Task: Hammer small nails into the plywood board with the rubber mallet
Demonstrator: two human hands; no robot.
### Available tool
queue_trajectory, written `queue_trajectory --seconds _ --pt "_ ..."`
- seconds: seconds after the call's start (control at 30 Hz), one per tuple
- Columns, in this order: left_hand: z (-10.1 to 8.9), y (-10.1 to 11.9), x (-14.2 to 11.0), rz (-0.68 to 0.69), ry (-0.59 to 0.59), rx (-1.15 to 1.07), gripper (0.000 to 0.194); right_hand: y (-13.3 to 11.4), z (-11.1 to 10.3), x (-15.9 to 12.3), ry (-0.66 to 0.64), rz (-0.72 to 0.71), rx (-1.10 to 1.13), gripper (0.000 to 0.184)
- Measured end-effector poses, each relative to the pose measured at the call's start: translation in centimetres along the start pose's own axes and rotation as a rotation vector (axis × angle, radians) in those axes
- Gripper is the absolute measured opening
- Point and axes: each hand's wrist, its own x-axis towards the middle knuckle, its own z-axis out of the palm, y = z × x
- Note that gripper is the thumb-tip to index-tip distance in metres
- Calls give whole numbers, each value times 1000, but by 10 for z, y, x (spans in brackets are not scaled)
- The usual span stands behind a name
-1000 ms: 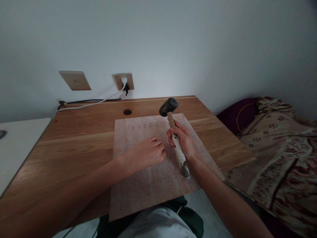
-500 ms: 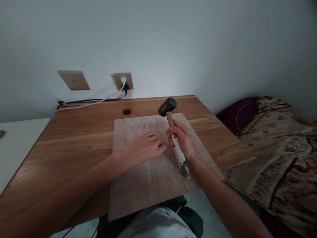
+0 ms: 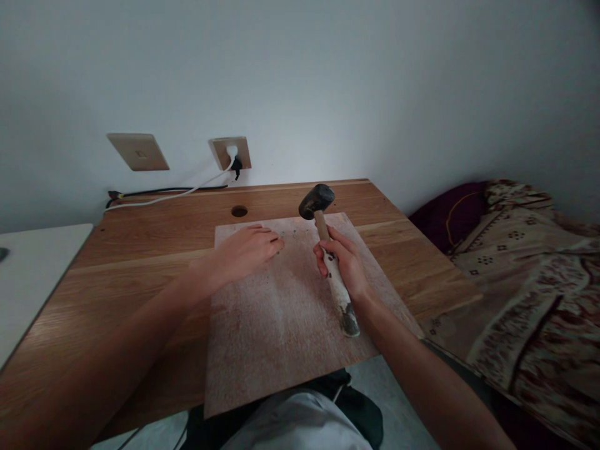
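Observation:
A rubber mallet (image 3: 334,270) with a black head and a worn white-painted wooden handle is in my right hand (image 3: 349,265). The fingers wrap round the upper handle, and the head points away from me over the board's far edge. My left hand (image 3: 250,250) is over the upper left of a flat wooden board (image 3: 276,356), its fingers curled and pressed together. What it pinches, if anything, is hidden or too small to name. Several small dark points, nails or holes, show near the board's far edge; the left hand covers some of them.
Under the board is a wooden desk (image 3: 140,287) with a round cable hole (image 3: 239,211). White and black cables (image 3: 159,199) run to a wall socket (image 3: 230,154). A white panel (image 3: 37,269) lies at left; patterned bedding (image 3: 515,275) is at right.
My left hand has moved left and away from me, from the board's middle to its upper left. My right hand and the mallet have stayed almost still.

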Motion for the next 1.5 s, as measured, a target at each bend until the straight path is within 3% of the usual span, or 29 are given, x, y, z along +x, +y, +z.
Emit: queue_trajectory --seconds 0.17,0.3,1.03,1.33,1.5 --pt "3 -17 -4 -98 -33 -62 14 1 0 0 0 2 13 15" --pt "10 -23 -6 -97 -40 -103 16 2 0 0 3 0 6 16" --pt "15 -18 -5 -190 -5 -185 24 5 -2 4 -7 23 20 16" --pt "16 -42 -12 -328 115 -598 23 3 0 3 -16 36 20 17" --pt "19 -36 -9 -369 137 -601 22 2 1 3 -11 45 13 18"
